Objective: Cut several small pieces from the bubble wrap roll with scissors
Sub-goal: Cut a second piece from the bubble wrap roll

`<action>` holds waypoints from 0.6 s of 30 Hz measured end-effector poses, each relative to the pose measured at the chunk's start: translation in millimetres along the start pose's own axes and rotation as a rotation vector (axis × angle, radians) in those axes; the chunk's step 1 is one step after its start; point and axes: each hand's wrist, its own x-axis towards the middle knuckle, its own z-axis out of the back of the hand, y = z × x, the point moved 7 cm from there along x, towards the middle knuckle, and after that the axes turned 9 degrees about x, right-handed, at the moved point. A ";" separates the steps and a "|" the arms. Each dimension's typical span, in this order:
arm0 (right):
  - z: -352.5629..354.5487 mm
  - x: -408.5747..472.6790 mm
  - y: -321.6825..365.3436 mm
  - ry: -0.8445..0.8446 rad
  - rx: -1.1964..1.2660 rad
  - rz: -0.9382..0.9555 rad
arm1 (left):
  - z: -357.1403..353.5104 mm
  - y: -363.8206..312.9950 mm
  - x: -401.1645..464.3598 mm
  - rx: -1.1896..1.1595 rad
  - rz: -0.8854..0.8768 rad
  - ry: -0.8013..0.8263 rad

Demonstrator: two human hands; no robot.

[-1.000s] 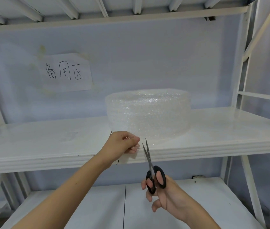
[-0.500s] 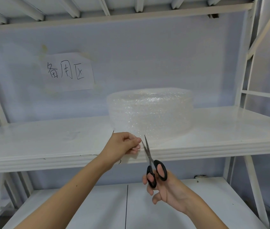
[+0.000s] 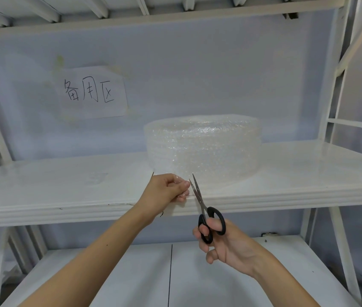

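Note:
A wide, clear bubble wrap roll (image 3: 204,145) stands on the white middle shelf (image 3: 64,191). Its loose end comes down toward the shelf's front edge, where my left hand (image 3: 166,191) pinches it between thumb and fingers. My right hand (image 3: 222,242) holds black-handled scissors (image 3: 206,211) by the loops, blades pointing up. The blades are slightly parted and their tips sit at the wrap right beside my left fingertips. The thin transparent film between the hands is hard to make out.
A paper sign (image 3: 91,91) with handwritten characters hangs on the back wall. White rack uprights (image 3: 333,89) frame the right side. A lower white shelf (image 3: 144,280) lies beneath my arms, and another shelf runs overhead.
My right hand has raised the scissors, so the blades now reach the wrap beside my left fingers. My left hand keeps its pinch in about the same place.

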 end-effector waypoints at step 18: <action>-0.3 -2.1 -0.1 -0.057 0.123 0.005 | 1.4 3.2 0.7 -0.022 -0.008 -0.004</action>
